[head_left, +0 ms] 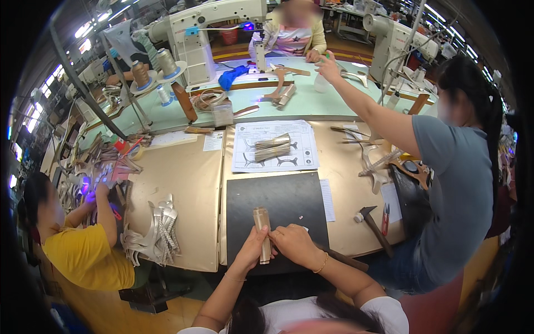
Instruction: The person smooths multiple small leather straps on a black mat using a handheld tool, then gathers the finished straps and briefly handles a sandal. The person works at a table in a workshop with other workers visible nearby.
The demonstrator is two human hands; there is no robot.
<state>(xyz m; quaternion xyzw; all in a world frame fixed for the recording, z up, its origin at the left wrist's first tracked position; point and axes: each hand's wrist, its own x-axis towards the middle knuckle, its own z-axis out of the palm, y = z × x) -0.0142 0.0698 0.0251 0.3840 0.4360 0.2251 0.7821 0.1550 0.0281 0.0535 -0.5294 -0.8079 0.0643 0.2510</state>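
My left hand (253,246) is wrapped round a narrow bundle of flat beige strips (260,217), which stands out lengthwise beyond the fingers. My right hand (296,245) is closed beside the bundle, its fingertips close against the strips' right side. What those fingers pinch, if anything, is hidden. Both hands are above the near part of a black mat (275,195). Just past the mat, a second bundle of thin beige strips (272,148) lies on printed sheets with drawings of strap shapes (306,131).
A hammer (365,214) and red-handled snips (385,220) lie at right, with a wooden handle (345,259) near my right forearm. Silvery strap pieces (156,231) are heaped at left. Co-workers sit left (83,250) and ahead; another at right (461,183) reaches across toward the sewing machines (208,33).
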